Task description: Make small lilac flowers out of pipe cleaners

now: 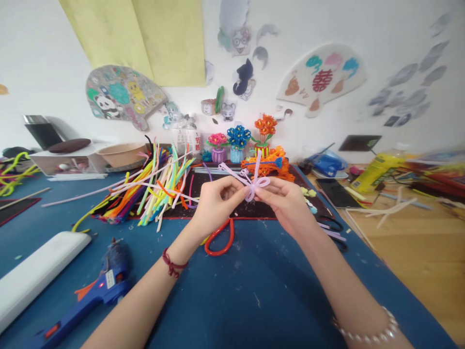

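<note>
A lilac pipe-cleaner flower (253,185) with looped petals is held up over the table between my two hands. My left hand (221,201) pinches its left side with thumb and forefinger. From the right, my right hand (286,201) pinches a petal near the flower's middle. Straight lilac stems stick up and to the left from it. Below my hands, a red-handled tool (221,242) lies on the blue table, its far end hidden. To the left is a thick bundle of coloured pipe cleaners (152,184).
A blue glue gun (105,286) with a lit red light lies front left, beside a long white case (43,271). Finished pipe-cleaner flowers in pots (239,138) stand at the back. Black-handled scissors (332,224), a phone (339,193) and a yellow bottle (378,169) are on the right.
</note>
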The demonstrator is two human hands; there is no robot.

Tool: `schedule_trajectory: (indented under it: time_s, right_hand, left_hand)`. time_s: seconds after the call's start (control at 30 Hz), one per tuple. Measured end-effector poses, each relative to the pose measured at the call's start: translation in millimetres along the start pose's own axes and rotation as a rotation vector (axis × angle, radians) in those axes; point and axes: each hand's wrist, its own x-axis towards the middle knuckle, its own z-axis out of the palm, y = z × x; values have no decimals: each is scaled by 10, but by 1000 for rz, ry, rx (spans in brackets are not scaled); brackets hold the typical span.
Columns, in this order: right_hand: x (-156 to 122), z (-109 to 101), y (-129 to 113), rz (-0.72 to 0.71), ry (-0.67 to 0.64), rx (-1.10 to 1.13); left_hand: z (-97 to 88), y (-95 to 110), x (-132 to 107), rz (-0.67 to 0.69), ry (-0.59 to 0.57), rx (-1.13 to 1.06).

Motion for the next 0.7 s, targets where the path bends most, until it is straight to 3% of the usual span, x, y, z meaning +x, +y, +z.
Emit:
schedule_trajectory:
  time_s: [0.2,0.33,0.47,0.7]
  right_hand:
    - [14,-19,14,-34,-11,-46]
    - [11,8,21,-100,73,-50]
    - [-11,57,30,-194,150,-87]
    - [-77,109,-8,-289,97,-201]
  left_hand:
    - [1,39,10,66,-24,87]
    - [37,14,11,35,23,61]
    - [105,-5,4,-88,73,20]
    - [169,70,-15,-347,94,-420]
